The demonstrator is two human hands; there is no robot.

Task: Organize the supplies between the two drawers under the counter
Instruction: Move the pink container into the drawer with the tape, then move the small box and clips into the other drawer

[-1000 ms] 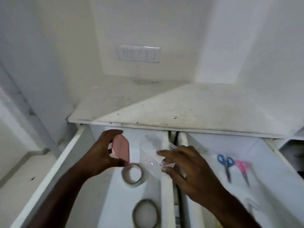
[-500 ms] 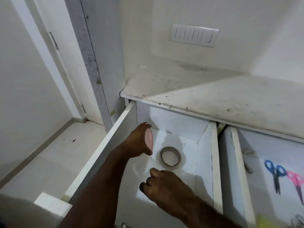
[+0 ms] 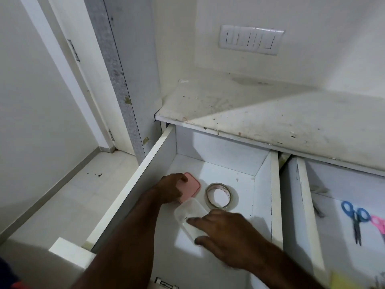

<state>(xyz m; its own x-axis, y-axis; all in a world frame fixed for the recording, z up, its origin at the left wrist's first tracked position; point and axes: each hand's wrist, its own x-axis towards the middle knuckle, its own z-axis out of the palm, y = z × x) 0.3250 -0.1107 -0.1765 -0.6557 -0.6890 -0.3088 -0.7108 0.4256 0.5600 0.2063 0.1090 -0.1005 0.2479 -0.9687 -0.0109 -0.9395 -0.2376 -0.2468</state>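
Note:
Two white drawers stand pulled out under the counter. In the left drawer [image 3: 265, 205] my left hand [image 3: 169, 189] holds a flat pink lid [image 3: 191, 187] lying on the drawer floor, fingers curled over its far edge. My right hand [image 3: 227, 234] grips a clear plastic box [image 3: 190, 215] just in front of the lid, fingers over its top, thumb at its near end. A roll of clear tape [image 3: 218, 196] lies flat to the right of the lid. In the right drawer [image 3: 308, 215] lie blue scissors [image 3: 355, 220] and pink scissors [image 3: 379, 223].
The stained white counter [image 3: 270, 113] overhangs the drawers' backs. A switch panel [image 3: 251, 39] is on the wall. A door frame and tiled floor [image 3: 68, 197] lie to the left. Something yellow [image 3: 341, 281] shows at the right drawer's near end.
The view swung left and down. My left hand lowered the pink lid from upright in the air to flat on the drawer floor. My right hand brought the clear box down beside it.

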